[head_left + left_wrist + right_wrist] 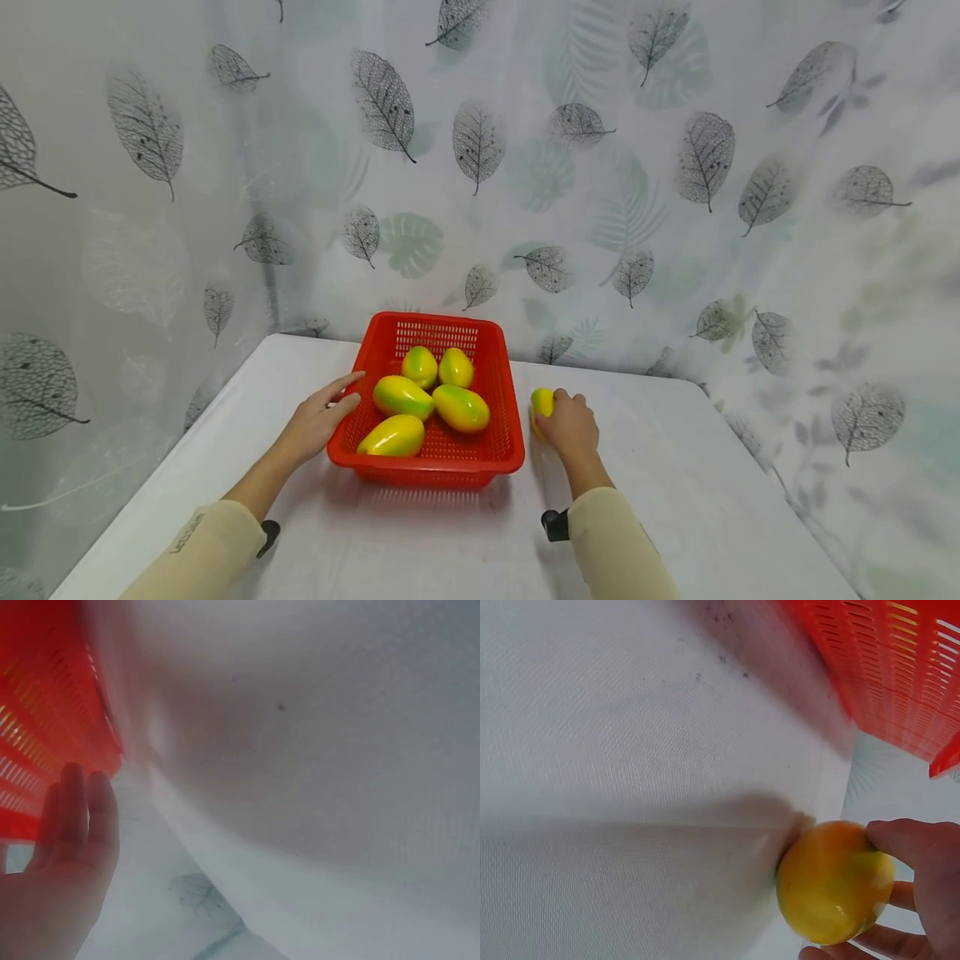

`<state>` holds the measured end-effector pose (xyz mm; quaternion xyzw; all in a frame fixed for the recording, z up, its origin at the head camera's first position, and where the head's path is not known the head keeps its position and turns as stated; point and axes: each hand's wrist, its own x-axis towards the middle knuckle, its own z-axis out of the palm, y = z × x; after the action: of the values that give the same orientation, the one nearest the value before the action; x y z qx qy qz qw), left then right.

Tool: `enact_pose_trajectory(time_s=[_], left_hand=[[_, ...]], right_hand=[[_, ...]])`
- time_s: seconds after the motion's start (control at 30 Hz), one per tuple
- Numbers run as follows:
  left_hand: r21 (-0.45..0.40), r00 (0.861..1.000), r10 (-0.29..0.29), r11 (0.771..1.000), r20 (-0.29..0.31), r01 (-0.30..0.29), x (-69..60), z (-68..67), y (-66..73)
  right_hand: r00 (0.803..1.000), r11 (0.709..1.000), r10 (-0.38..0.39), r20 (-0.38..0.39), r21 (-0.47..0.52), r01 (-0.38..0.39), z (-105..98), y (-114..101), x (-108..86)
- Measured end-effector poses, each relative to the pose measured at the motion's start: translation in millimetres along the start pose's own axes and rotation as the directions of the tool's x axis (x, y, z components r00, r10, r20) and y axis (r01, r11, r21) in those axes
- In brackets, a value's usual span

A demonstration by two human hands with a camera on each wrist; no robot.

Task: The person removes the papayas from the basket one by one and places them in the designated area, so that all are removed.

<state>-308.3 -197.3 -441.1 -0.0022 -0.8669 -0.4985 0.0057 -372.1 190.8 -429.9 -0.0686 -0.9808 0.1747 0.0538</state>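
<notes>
A red plastic basket [450, 477] with slotted walls holds several yellow-green mangoes [400, 397]. My left hand [315, 423] is at the basket's left rim with its fingers extended; the left wrist view shows the straight fingers [73, 806] close against the slotted wall. Whether they touch it I cannot tell. To the right of the basket, my right hand [572, 427] grips another mango [542, 402] at the table. In the right wrist view, thumb and fingers curl round this mango [832, 885], its surface mostly yellow, with the basket's wall [900, 682] above.
A white cloth covers the table [675, 500]. Behind it and along both sides hangs a pale curtain [480, 225] printed with grey and green leaves. The basket stands toward the back of the table, near the curtain.
</notes>
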Motion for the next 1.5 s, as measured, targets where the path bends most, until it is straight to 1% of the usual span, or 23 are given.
enact_pose_trajectory(time_s=[0.07, 0.33, 0.47, 0.6, 0.7, 0.8, 0.87, 1.03, 1.13, 1.23, 1.4, 1.5], left_hand=[[0.006, 1.000, 0.003, 1.000, -0.004, -0.003, 0.2, -0.1, -0.1], [-0.004, 1.000, 0.000, 1.000, 0.003, 0.000, -1.0, 0.1, -1.0], [-0.001, 1.000, 0.006, 1.000, 0.002, -0.006, -1.4, -1.7, 0.7], [-0.005, 1.000, 0.005, 1.000, 0.000, -0.005, -1.8, -2.8, 2.0], [-0.007, 1.000, 0.001, 1.000, -0.001, -0.001, -1.3, -2.6, 1.0], [-0.008, 1.000, -0.002, 1.000, -0.001, 0.002, -0.9, -2.1, -0.3], [-0.009, 1.000, -0.005, 1.000, -0.001, 0.005, -0.7, -1.8, -1.2], [-0.009, 1.000, -0.008, 1.000, -0.003, 0.008, -0.4, -1.8, -1.9], [-0.015, 1.000, -0.009, 1.000, -0.002, 0.009, -0.4, -1.6, -1.8], [-0.025, 1.000, -0.010, 1.000, 0.000, 0.010, -0.4, -1.1, -1.3], [-0.030, 1.000, -0.004, 1.000, -0.001, 0.004, -0.1, -0.4, -0.1], [-0.028, 1.000, 0.005, 1.000, 0.000, -0.005, 0.3, -0.3, 0.4]], right_hand=[[1.000, 1.000, -0.006, -0.002, -0.010, 0.006, 0, -1, 0.0], [1.000, 1.000, 0.023, -0.001, -0.021, -0.023, 1, -8, -1.4], [0.999, 0.999, 0.002, -0.045, -0.042, -0.004, -2, -14, -0.9], [0.994, 0.999, -0.037, -0.103, -0.044, 0.033, -5, -23, 1.1], [0.989, 0.998, -0.063, -0.134, -0.023, 0.060, -8, -30, 1.6], [0.983, 0.995, -0.094, -0.160, 0.024, 0.099, -12, -37, 0.3], [0.979, 0.989, -0.111, -0.173, 0.077, 0.126, -15, -44, -1.8], [0.979, 0.967, -0.139, -0.152, 0.193, 0.168, -21, -63, -6.8], [0.976, 0.957, -0.174, -0.134, 0.211, 0.199, -21, -75, -8.5], [0.966, 0.944, -0.221, -0.131, 0.219, 0.246, -19, -83, -9.7], [0.949, 0.916, -0.288, -0.126, 0.254, 0.312, -18, -91, -13.1], [0.942, 0.904, -0.317, -0.108, 0.266, 0.335, -17, -94, -14.9]])
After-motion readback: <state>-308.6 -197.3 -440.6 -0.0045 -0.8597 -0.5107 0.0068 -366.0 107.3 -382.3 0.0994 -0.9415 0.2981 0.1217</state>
